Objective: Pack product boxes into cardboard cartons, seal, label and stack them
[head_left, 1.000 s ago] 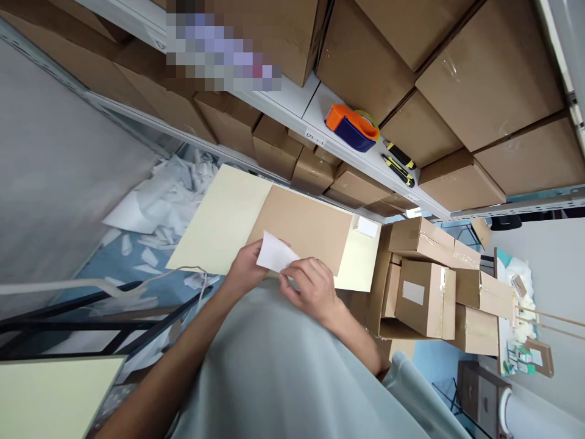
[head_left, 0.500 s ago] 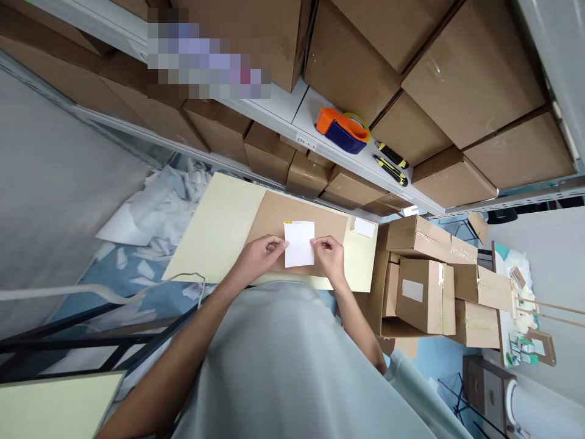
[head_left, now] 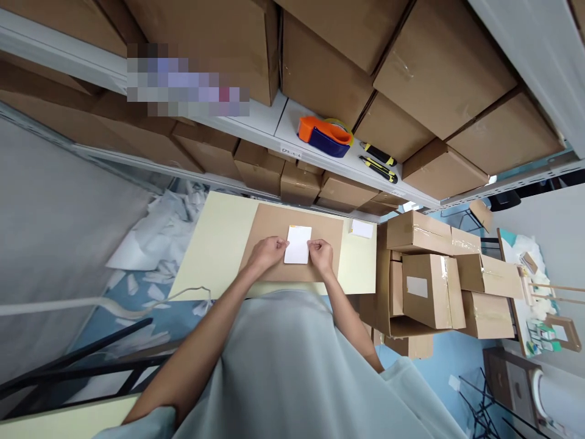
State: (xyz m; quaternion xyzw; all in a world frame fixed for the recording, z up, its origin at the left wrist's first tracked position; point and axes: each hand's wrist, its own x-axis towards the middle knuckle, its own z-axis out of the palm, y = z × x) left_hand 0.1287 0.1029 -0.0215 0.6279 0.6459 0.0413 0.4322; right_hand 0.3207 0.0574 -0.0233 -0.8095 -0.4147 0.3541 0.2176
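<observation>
A white label (head_left: pixel 298 245) with a small orange mark at its top left corner is spread between my two hands. My left hand (head_left: pixel 269 253) pinches its left edge between thumb and fingers. On the opposite edge, my right hand (head_left: pixel 322 255) has the same kind of pinch. Beneath the label lies a flat brown cardboard piece (head_left: pixel 256 244) on a pale yellow table (head_left: pixel 201 256). I cannot tell whether the label touches the cardboard. Right of the cardboard, a small stack of similar white labels (head_left: pixel 362 228) rests on the table.
Above the table's far side, a shelf (head_left: pixel 269 119) carries cardboard boxes, an orange and blue tape dispenser (head_left: pixel 324 137) and two utility knives (head_left: pixel 378 163). A large carton (head_left: pixel 382 280) with boxes stands at the right. Scrap paper (head_left: pixel 155 225) heaps up at the left beside a white cable (head_left: pixel 109 305).
The label has gone down toward the cardboard and looks smaller, both hands still pinching its sides. The head view has shifted a little.
</observation>
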